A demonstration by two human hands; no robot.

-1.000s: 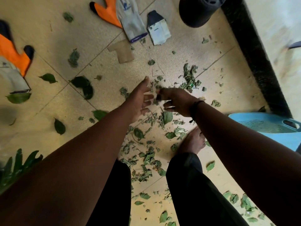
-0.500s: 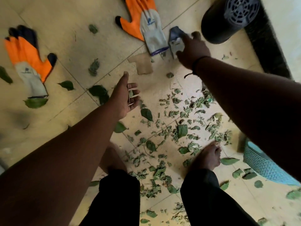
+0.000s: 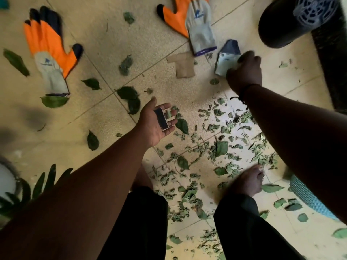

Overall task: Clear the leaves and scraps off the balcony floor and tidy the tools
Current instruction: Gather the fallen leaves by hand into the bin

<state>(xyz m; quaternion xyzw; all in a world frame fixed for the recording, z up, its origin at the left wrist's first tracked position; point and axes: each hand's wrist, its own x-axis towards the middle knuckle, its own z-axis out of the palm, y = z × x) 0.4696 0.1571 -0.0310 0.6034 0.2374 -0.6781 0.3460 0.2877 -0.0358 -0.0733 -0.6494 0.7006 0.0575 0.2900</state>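
Torn green leaves litter the tiled floor between my bare feet and out to the left. My left hand is held palm up above the floor, its fingers relaxed, with a small dark rectangular piece and a leaf scrap lying on it. Further away to the right, my right hand grips the lower edge of a blue and white packet on the floor. A brown paper scrap lies just left of the packet. Two orange and grey work gloves, one far left and one at the top, lie flat.
A black pot lies on its side at the top right beside a dark floor strip. A light blue basket sits at the right edge. Plant fronds reach in from the lower left. My right foot stands among the leaves.
My right hand left the leaf pile, reached up to the packet and now grips it. My left hand turned palm up with the small dark piece on it.
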